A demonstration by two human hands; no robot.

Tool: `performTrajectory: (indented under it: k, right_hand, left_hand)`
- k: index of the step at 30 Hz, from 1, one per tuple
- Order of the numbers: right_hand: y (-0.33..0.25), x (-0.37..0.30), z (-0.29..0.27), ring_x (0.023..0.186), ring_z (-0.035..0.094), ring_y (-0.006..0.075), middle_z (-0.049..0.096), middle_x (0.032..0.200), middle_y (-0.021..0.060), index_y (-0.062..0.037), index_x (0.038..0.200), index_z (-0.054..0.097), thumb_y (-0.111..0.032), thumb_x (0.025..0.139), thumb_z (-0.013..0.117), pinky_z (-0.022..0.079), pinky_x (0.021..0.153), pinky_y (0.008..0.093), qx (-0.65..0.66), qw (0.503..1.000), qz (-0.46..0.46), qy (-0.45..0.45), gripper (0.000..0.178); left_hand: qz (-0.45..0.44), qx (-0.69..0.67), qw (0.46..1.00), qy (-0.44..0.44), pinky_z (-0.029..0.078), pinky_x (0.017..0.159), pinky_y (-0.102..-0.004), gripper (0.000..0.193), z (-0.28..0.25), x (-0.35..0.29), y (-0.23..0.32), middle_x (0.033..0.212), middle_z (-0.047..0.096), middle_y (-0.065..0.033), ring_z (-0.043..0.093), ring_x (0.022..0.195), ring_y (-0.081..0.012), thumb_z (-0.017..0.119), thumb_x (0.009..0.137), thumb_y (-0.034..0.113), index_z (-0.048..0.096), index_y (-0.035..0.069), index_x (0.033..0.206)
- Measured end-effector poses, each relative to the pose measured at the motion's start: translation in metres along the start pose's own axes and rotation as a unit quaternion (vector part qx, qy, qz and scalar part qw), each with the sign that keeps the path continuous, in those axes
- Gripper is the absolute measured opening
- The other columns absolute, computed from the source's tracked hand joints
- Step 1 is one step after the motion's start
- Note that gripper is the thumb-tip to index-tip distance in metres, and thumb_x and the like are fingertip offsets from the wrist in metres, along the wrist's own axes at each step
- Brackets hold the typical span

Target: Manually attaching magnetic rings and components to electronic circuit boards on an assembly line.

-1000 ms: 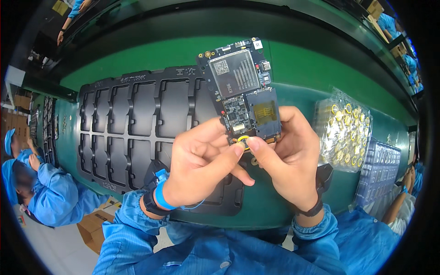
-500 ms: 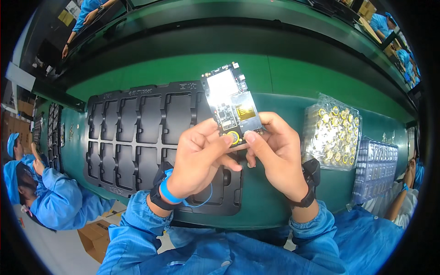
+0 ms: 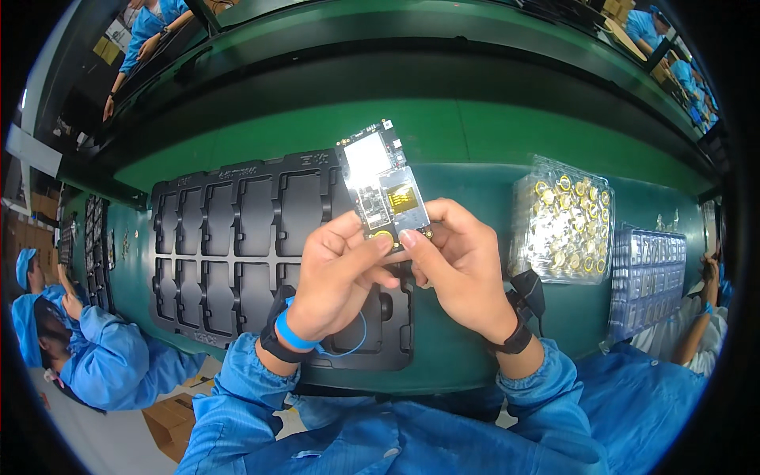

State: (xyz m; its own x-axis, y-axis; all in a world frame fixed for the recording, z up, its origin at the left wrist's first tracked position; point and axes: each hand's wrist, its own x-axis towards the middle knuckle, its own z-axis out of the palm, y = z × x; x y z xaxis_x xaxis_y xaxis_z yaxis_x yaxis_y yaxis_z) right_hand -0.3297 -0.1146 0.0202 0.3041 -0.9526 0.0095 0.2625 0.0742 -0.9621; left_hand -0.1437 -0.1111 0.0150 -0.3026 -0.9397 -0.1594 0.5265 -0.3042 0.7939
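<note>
Between my hands a dark circuit board point(image 3: 370, 190) is held up, tilted, above the green bench. It carries a white square label, a silver metal part with a yellow patch, and a round yellow-rimmed coin cell point(image 3: 383, 237) at its lower left corner. My left hand point(image 3: 336, 265) pinches that corner, thumb beside the coin cell. My right hand point(image 3: 459, 257) grips the lower right corner, thumb on the front. Fingers behind the board are partly hidden. A blue wrist strap point(image 3: 293, 331) with a thin cord circles my left wrist.
A black compartment tray point(image 3: 237, 253) lies under and left of my hands. To the right stand a clear tray of yellow-rimmed coin cells point(image 3: 564, 226) and stacked clear plastic trays point(image 3: 649, 273). Co-workers in blue sit at left point(image 3: 111, 348) and right; a dark ledge point(image 3: 443, 71) runs behind.
Both hands and the board have shifted slightly left and a little lower in the picture. The grip looks the same; the whole view has also moved slightly.
</note>
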Motion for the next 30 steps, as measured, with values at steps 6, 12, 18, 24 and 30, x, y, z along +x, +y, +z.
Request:
performTrajectory:
  k: [6,12,18,24,30]
  right_hand:
    - [-0.003,0.005,0.01,0.085,0.068,0.0067,0.074,0.107,0.0086,0.0012,0.116,0.062,-0.007,0.105,0.062,0.047,0.055,0.0196,-0.044,0.999,0.01,0.013,0.013]
    - [0.01,0.006,0.006,0.092,0.066,0.0086,0.073,0.11,0.0093,0.0034,0.116,0.068,-0.004,0.104,0.061,0.055,0.078,0.0248,-0.112,0.973,-0.158,0.127,0.015]
    - [-0.061,-0.007,0.018,0.094,0.071,0.0171,0.073,0.104,0.0088,0.0025,0.118,0.065,-0.011,0.106,0.06,0.06,0.079,0.0353,0.012,0.989,-0.106,0.106,0.018]
    - [-0.075,0.07,0.042,0.091,0.069,0.0158,0.072,0.103,0.0048,-0.0047,0.117,0.067,-0.025,0.108,0.061,0.056,0.076,0.034,0.012,0.992,-0.088,0.088,0.023]
    - [-0.025,0.155,0.029,0.089,0.064,0.014,0.071,0.101,0.0024,-0.0077,0.113,0.068,-0.031,0.108,0.062,0.051,0.074,0.0337,0.053,0.993,-0.032,0.104,0.024]
  left_hand:
    - [0.037,-0.002,0.999,0.008,0.065,0.077,-0.0242,0.036,-0.007,-0.002,0.0,0.126,0.071,-0.0171,0.074,0.111,-0.0248,0.06,0.103,0.003,0.055,-0.008,0.138]
    - [0.019,0.025,0.997,-0.068,0.065,0.087,-0.0357,0.036,0.003,0.003,0.003,0.134,0.067,-0.0158,0.072,0.115,-0.0274,0.059,0.107,0.012,0.054,-0.002,0.14]
    - [0.083,0.051,0.995,0.035,0.062,0.078,-0.033,0.033,-0.012,-0.015,0.027,0.122,0.071,-0.0195,0.075,0.101,-0.0256,0.057,0.108,0.026,0.061,-0.001,0.126]
    - [0.213,0.324,0.917,0.091,0.059,0.074,-0.0316,0.026,-0.047,-0.064,0.02,0.119,0.072,-0.0152,0.074,0.097,-0.02,0.068,0.101,0.02,0.067,0.0,0.118]
    - [0.318,0.626,0.691,0.171,0.047,0.106,-0.0515,0.029,-0.061,-0.107,-0.014,0.117,0.068,-0.0233,0.058,0.121,-0.0439,0.072,0.089,0.016,0.068,-0.003,0.111]
